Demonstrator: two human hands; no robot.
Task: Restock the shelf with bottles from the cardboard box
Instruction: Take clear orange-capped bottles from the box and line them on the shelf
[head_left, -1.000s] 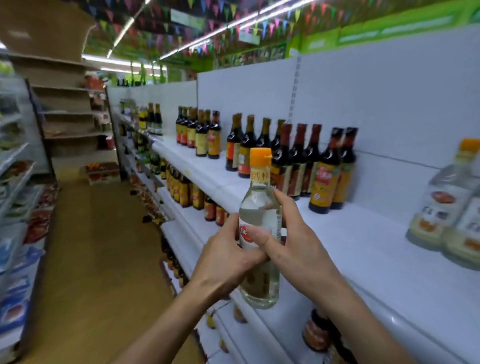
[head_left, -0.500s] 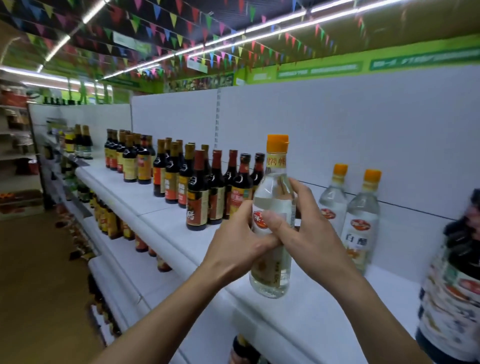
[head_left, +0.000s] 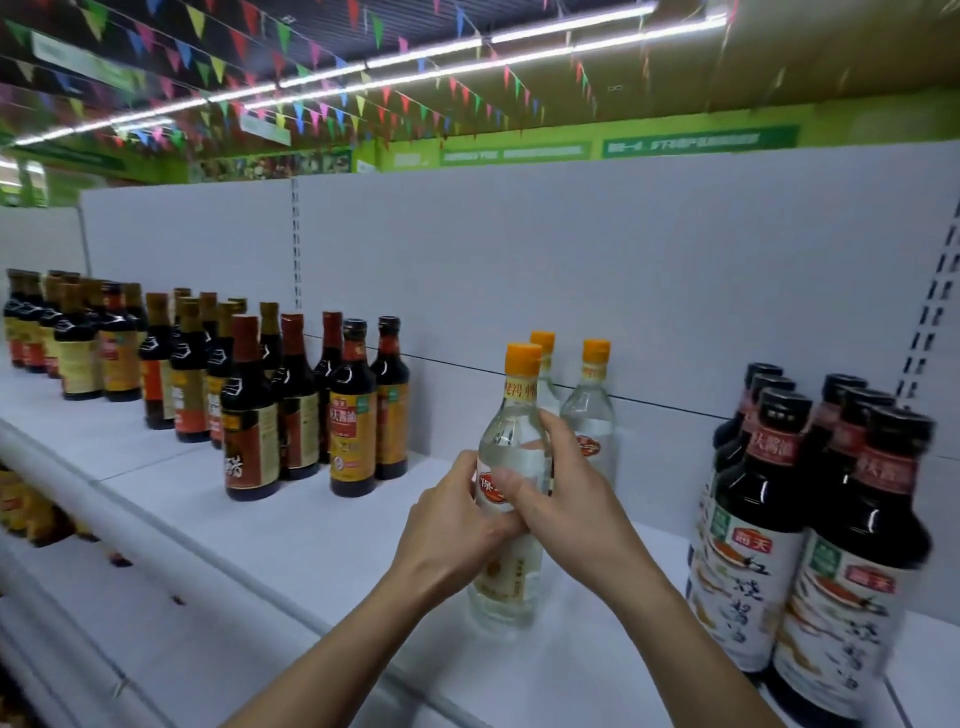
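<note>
clear bottle (head_left: 511, 441) label — part hidden by fingers (head_left: 553, 434) | rear bottle (head_left: 544, 344) — mostly hidden | right dark bottles (head_left: 756, 519) blurred

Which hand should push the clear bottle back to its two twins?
Probably the left hand: it holds the clear bottle on its near left side, while the right hand has fingers toward the two twins behind.

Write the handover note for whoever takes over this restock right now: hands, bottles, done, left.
Left hand and right hand both grip the clear orange-capped bottle, upright, its base at or just above the shelf; contact unclear.
Done: two matching bottles stand behind it by the back panel.
Left: set this one in front of them, release, fetch more.
The cardboard box is out of view.
</note>
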